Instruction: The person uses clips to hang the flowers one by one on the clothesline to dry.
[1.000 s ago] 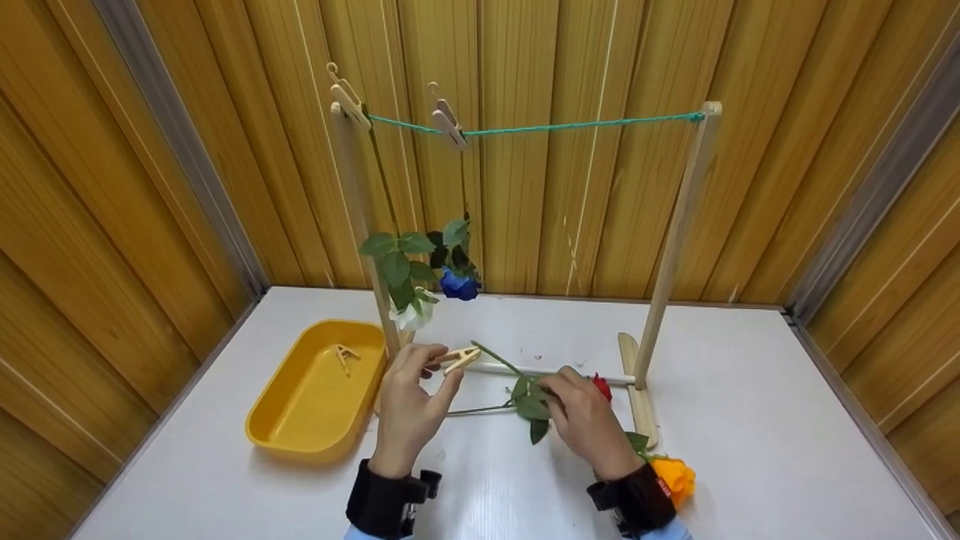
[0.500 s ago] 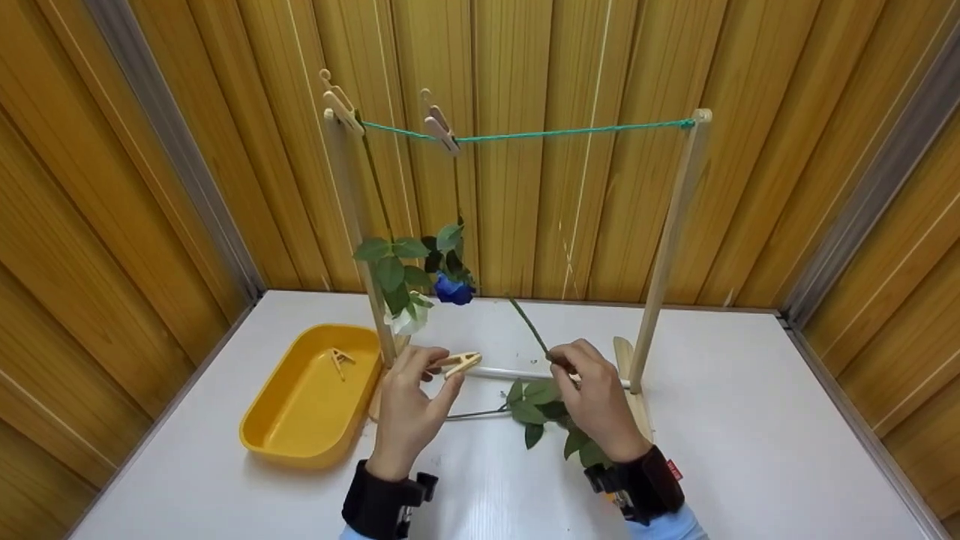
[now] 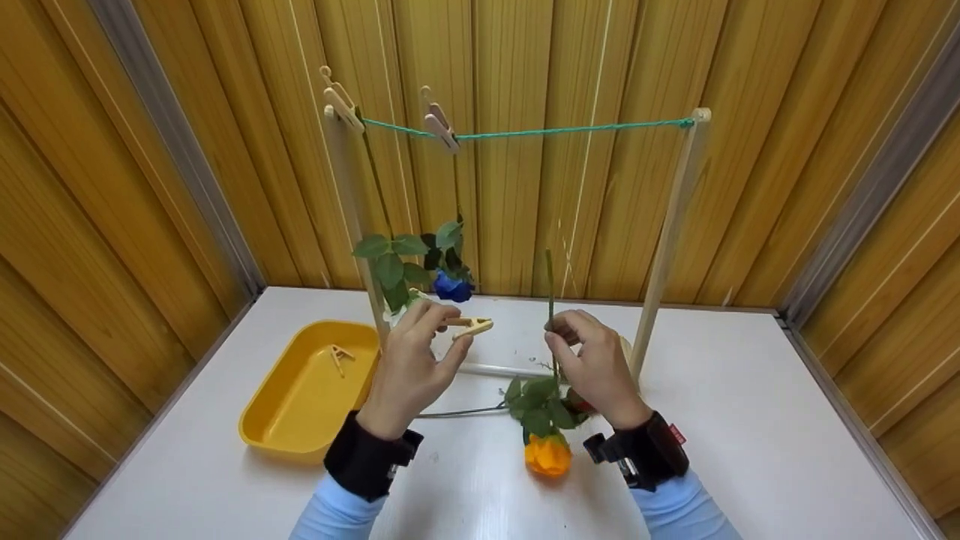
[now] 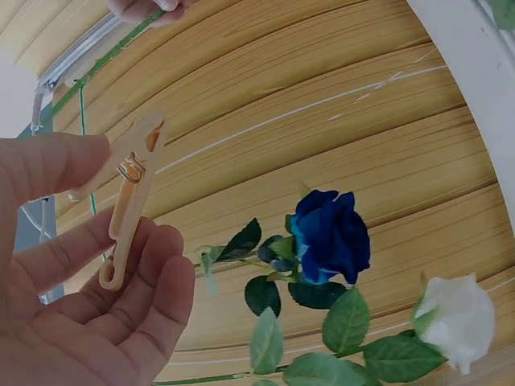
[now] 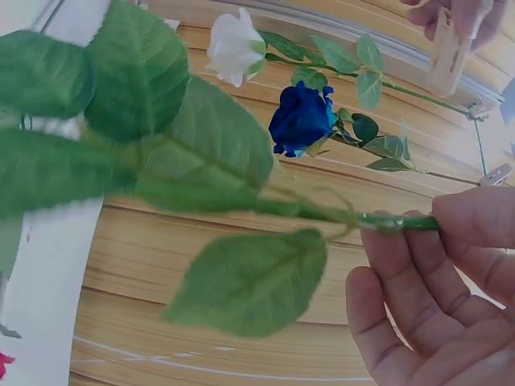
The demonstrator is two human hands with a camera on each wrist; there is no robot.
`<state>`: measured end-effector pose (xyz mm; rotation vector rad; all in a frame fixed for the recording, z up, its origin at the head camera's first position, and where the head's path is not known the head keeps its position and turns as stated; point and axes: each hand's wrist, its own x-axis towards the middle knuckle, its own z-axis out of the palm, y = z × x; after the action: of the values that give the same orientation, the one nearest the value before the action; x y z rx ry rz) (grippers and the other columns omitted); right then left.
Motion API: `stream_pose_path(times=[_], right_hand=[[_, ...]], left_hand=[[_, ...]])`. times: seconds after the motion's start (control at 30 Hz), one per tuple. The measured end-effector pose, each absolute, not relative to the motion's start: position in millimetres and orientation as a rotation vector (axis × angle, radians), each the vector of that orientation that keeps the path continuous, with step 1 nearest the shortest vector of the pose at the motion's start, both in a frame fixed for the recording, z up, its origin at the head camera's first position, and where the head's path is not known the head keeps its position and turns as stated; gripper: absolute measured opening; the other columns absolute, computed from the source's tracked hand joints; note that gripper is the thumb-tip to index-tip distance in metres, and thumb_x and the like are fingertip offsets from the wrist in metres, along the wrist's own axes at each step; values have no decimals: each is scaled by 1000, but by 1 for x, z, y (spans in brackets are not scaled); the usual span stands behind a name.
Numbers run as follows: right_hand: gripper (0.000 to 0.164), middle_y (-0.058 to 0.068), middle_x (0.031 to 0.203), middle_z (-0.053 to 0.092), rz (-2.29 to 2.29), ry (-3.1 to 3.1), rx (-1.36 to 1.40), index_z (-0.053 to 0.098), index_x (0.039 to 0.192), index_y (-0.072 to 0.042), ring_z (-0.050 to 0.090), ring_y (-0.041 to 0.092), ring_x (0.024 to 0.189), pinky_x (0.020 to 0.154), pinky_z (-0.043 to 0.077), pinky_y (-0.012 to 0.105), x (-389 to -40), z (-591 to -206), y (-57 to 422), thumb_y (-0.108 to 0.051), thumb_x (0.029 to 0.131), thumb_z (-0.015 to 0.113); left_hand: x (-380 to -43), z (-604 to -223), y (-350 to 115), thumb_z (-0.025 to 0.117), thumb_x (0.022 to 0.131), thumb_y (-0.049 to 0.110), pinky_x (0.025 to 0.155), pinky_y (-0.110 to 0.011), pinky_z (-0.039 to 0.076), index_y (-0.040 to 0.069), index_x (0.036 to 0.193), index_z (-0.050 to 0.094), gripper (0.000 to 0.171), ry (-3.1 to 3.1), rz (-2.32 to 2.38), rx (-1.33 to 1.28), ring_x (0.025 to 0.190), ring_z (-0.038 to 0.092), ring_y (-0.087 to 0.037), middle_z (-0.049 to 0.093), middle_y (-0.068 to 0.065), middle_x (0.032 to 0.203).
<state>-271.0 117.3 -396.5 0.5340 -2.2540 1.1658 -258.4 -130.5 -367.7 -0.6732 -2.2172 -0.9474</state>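
My left hand (image 3: 411, 367) pinches a beige clothespin (image 3: 474, 328) between thumb and fingers; its spring and legs show up close in the left wrist view. Facing it, my right hand (image 3: 600, 371) pinches the green stem of an orange rose (image 3: 547, 455). That rose hangs bloom down, its bare stem end pointing up above my fingers. Large leaves (image 5: 249, 281) fill much of the right wrist view. Behind it a red rose (image 3: 580, 403) lies on the table, mostly hidden by leaves. A white rose (image 4: 457, 320) and a blue rose (image 3: 453, 286) hang upside down farther back.
A green cord (image 3: 562, 131) runs between two wooden posts (image 3: 670, 240), and two clothespins (image 3: 441, 129) hold the hanging roses at its left part. On the left stands a yellow tray (image 3: 300, 420) with another clothespin (image 3: 340, 358) inside. A white crossbar (image 3: 495, 370) joins the stand low down.
My right hand has lifted the orange rose from the table's right side and swung it upright, bloom down. My left hand, holding the clothespin, has moved up and slightly right.
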Motion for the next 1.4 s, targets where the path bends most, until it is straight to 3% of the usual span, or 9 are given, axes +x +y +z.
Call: stream_pose_path(times=[0.43,0.8,1.4], right_hand=[[5,4,82,69,1201,-2275,550,68,93,-3,63,16,75,70,52,26,-298,-371,117,-1,98,67],[13,5,79,65,1166,-2296,561,65,88,-5,57,16,73,67,46,29,-322,-361,111,-7,100,65],[11,9,78,66,1065,-2262,614,67,85,-1,58,19,70,64,48,30,-356,-352,107,-1,97,67]], left_hand=[[-269,-294,-122,74,96,10,71,-34,51,2,109,67,18,-2190,-644,-894,84,54,-23,57,-11,100],[-285,-252,-116,73,95,6,77,-37,53,-1,108,67,16,-2263,-521,-975,89,58,-27,60,-14,101],[-317,-186,-96,74,95,7,86,-40,52,-3,107,67,17,-2361,-162,-962,96,60,-32,60,-16,101]])
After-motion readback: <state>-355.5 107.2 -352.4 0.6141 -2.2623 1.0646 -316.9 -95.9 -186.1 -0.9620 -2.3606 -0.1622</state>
